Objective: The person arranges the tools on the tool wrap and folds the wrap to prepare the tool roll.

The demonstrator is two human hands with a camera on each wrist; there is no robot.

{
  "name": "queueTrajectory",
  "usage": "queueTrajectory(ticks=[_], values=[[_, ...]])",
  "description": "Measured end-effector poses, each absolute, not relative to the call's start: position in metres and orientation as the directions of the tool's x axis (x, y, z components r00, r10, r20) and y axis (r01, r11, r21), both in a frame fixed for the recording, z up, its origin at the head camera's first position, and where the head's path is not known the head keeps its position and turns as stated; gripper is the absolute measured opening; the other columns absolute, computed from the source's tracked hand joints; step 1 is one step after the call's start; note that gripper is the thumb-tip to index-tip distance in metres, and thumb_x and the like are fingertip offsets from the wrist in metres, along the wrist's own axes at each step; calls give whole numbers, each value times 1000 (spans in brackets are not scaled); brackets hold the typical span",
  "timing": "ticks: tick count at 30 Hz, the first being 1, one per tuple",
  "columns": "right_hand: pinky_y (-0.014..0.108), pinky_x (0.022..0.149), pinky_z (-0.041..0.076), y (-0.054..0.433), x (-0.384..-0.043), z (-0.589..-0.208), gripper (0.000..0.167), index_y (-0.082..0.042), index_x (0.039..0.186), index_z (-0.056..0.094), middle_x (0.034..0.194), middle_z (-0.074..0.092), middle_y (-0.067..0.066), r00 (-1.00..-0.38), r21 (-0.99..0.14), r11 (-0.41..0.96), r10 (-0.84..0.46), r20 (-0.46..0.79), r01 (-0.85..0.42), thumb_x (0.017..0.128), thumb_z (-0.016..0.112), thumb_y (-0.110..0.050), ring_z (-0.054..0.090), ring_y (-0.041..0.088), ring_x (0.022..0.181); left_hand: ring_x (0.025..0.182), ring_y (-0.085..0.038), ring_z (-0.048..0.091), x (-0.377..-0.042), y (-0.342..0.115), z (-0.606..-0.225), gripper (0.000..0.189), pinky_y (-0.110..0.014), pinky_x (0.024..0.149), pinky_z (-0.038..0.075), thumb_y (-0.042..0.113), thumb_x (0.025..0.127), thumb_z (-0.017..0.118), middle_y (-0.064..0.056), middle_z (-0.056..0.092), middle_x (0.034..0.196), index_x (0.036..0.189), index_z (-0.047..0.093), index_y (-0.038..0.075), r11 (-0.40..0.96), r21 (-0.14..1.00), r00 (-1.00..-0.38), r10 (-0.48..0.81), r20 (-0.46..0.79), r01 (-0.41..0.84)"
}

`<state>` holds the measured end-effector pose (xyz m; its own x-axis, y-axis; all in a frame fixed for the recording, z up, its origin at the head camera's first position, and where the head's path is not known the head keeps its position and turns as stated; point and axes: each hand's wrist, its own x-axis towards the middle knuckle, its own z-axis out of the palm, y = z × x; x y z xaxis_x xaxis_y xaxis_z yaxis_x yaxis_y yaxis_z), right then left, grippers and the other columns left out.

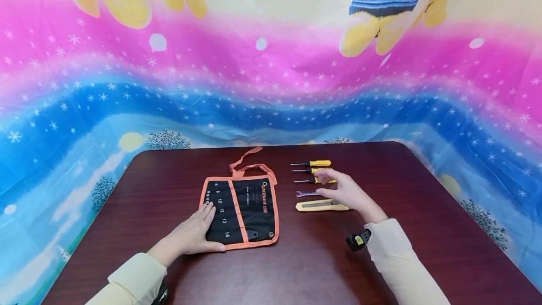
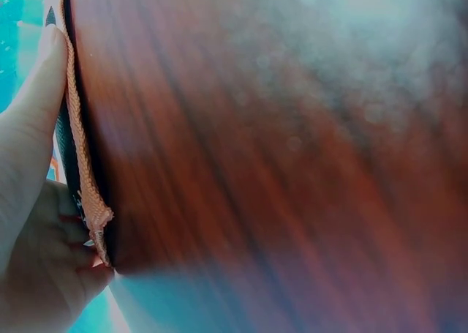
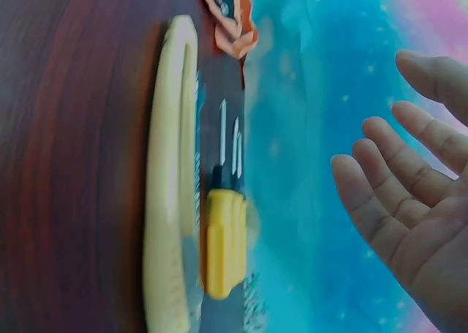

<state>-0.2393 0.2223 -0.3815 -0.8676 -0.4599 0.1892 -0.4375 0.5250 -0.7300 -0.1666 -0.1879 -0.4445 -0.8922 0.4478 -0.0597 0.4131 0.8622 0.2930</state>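
A black tool pouch (image 1: 260,206) with orange trim and printed numbers lies flat on the table, its orange tie strap trailing at the back. My left hand (image 1: 190,232) rests on its left side, thumb on the near edge; in the left wrist view the thumb and fingers lie along the orange trim (image 2: 82,157). Right of the pouch lie three yellow-handled screwdrivers (image 1: 320,163), a small open-ended wrench (image 1: 306,194) and a pale yellow utility knife (image 1: 322,206), in a column. My right hand (image 1: 349,194) hovers above them, fingers spread; the right wrist view shows nothing in it.
The dark reddish-brown table (image 1: 288,276) has rounded far corners. A colourful printed cloth (image 1: 262,84) hangs behind it and along both sides. Each wrist wears a black strap, such as the right wrist's camera band (image 1: 359,240).
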Motion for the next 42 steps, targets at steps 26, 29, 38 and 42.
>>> queueTrajectory(ticks=[26, 29, 38, 42], values=[[49, 85, 42, 284, -246, -425, 40, -3, 117, 59, 113, 56, 13, -912, -673, 666, -408, 33, -322, 82, 71, -18, 50, 33, 102, 133, -39, 19, -168, -188, -445, 114, -47, 104, 24, 74, 68, 57, -28, 22, 144, 137, 30, -12, 866, 290, -892, 445, -78, 406], [49, 85, 42, 286, -246, -427, 40, -4, 115, 60, 113, 56, 12, -915, -676, 670, -402, 18, -308, 81, 72, -21, 50, 32, 101, 133, -39, 20, -168, -188, -445, 114, -47, 104, 25, 74, 68, 57, -29, 22, 144, 137, 30, -13, 864, 291, -891, 448, -74, 410], [44, 82, 45, 288, -248, -434, 38, -6, 114, 62, 115, 54, 12, -908, -654, 695, -419, -30, -299, 79, 73, -16, 49, 30, 100, 133, -40, 20, -168, -189, -445, 113, -47, 104, 24, 73, 69, 57, -29, 23, 143, 136, 31, -13, 861, 282, -887, 457, -65, 423], [44, 83, 44, 286, -248, -436, 35, -8, 113, 63, 115, 54, 11, -911, -624, 720, -411, -34, -302, 79, 73, -12, 50, 29, 99, 133, -39, 20, -168, -189, -445, 113, -47, 104, 25, 74, 69, 57, -29, 23, 144, 137, 31, -13, 864, 281, -889, 453, -72, 417]])
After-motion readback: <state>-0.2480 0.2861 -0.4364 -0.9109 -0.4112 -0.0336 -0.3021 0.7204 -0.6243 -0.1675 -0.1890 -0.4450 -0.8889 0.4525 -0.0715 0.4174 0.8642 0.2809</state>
